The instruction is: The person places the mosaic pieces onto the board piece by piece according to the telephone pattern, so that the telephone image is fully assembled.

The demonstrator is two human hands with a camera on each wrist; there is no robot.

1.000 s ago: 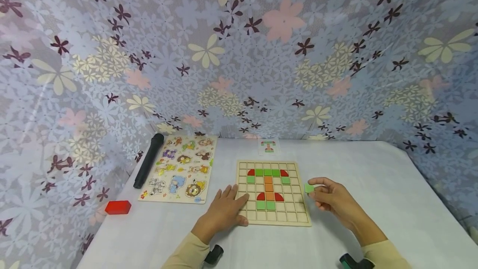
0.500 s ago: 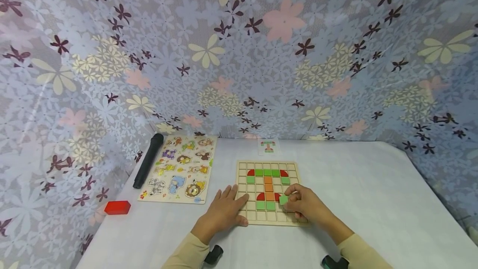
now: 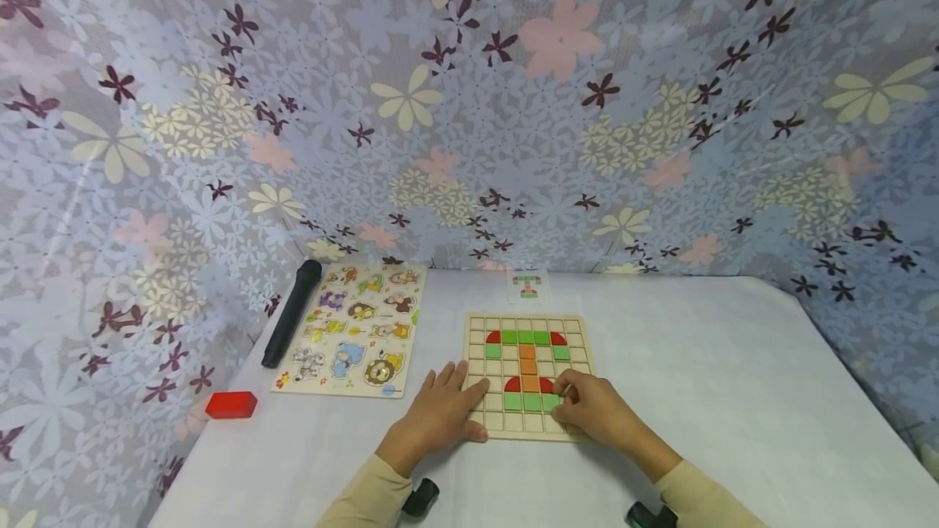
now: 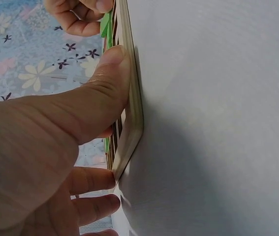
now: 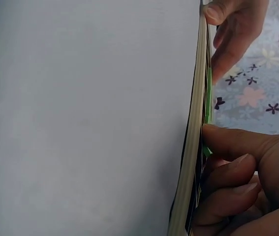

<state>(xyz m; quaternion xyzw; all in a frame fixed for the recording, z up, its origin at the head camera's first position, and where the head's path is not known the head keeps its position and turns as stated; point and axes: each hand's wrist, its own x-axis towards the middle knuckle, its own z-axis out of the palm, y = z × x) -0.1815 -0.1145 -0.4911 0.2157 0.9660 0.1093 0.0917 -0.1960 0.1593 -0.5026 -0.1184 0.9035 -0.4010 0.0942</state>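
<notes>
A wooden grid board (image 3: 515, 423) lies on the table with green, orange and red pieces set in its squares. My left hand (image 3: 440, 410) rests with fingers spread on the board's left edge; in the left wrist view its thumb (image 4: 110, 73) lies along the rim. At the lower right of the pattern, my right hand (image 3: 596, 407) pinches a green square tile (image 3: 550, 402) between thumb and index finger. The right wrist view shows this tile (image 5: 207, 151) slightly tilted at the thumb tip, beside the other green pieces.
Behind the board lies a small pattern card (image 3: 527, 287). To the left are an animal picture puzzle (image 3: 345, 341), a black stick-shaped object (image 3: 292, 314) and a red block (image 3: 231, 405). A floral cloth (image 3: 469, 145) hangs along the table's back.
My right hand has moved left from beside the board, bringing the green tile to the square right of the two lower green ones. My left hand has stayed in place.
</notes>
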